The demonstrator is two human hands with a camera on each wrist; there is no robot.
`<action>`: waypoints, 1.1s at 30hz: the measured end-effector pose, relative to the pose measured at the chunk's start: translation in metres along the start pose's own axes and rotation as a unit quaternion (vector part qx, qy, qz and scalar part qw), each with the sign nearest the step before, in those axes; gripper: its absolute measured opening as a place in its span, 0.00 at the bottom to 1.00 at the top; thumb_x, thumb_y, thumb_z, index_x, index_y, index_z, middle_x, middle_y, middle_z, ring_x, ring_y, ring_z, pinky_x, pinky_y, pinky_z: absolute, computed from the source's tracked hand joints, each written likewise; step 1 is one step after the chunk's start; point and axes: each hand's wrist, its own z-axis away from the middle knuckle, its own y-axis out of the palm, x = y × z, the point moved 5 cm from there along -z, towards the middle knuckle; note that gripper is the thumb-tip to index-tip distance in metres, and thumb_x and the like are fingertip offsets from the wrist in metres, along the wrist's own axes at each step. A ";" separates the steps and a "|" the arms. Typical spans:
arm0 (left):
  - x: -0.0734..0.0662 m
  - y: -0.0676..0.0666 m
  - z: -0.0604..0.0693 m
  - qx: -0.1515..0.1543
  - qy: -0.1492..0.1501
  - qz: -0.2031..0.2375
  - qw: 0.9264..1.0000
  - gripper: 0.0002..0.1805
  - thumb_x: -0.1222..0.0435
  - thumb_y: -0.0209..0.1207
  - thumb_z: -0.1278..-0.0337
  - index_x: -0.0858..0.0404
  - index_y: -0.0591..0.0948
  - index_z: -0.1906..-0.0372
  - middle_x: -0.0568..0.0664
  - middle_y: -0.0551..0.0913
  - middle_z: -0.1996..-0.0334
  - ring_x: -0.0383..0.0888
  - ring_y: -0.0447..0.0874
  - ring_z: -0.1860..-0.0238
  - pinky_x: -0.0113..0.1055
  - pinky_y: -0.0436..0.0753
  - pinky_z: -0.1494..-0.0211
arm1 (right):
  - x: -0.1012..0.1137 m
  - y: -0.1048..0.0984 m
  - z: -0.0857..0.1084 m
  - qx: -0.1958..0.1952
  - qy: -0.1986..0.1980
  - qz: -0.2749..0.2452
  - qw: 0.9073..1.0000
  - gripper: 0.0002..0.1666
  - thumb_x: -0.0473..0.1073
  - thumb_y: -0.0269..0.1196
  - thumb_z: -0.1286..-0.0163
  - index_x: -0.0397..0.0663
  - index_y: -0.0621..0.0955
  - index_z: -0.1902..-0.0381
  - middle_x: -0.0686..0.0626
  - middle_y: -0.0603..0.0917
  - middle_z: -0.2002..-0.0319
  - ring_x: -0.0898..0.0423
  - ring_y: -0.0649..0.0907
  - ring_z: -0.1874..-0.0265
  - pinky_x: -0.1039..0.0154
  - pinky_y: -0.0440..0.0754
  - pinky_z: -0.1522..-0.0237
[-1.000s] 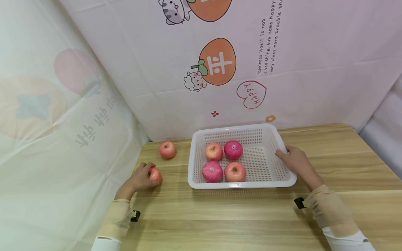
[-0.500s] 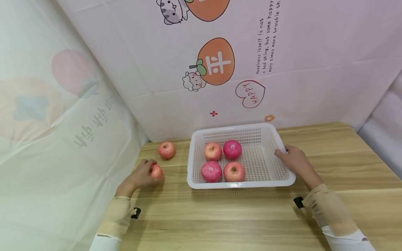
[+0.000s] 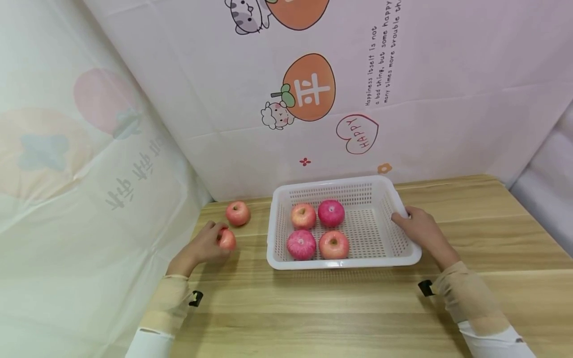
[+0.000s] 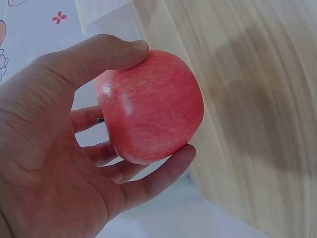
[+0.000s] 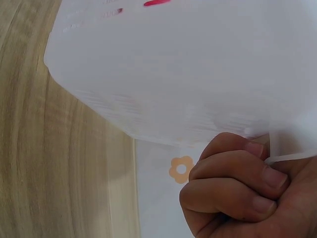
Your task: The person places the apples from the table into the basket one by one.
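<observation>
My left hand holds a red apple between the thumb on one side and the fingers on the other, at the left of the table. In the left wrist view the apple appears lifted off the wood, its shadow lying apart from it. Just behind that hand a second apple rests on the table. My right hand grips the right rim of a white plastic basket, thumb over the edge and fingers curled below it, as the right wrist view shows. Several apples sit in the basket's left half.
The wooden table runs up to a white printed cloth behind the basket. Another pale cloth hangs along the left edge, close to my left arm. Black wrist pieces stick out from both forearms.
My left hand has moved slightly right and away from me, carrying the apple with it. The right hand and the basket have stayed in place.
</observation>
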 end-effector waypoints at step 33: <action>-0.033 -0.024 -0.026 0.015 0.020 0.018 1.000 0.50 0.55 0.68 0.46 0.69 0.65 0.20 0.72 0.70 0.30 0.67 0.74 0.33 0.64 0.76 0.32 | -0.001 0.001 0.000 0.010 0.007 -0.015 1.000 0.45 0.57 0.47 0.16 0.19 0.61 0.24 0.20 0.80 0.43 0.43 0.89 0.60 0.55 0.89 0.65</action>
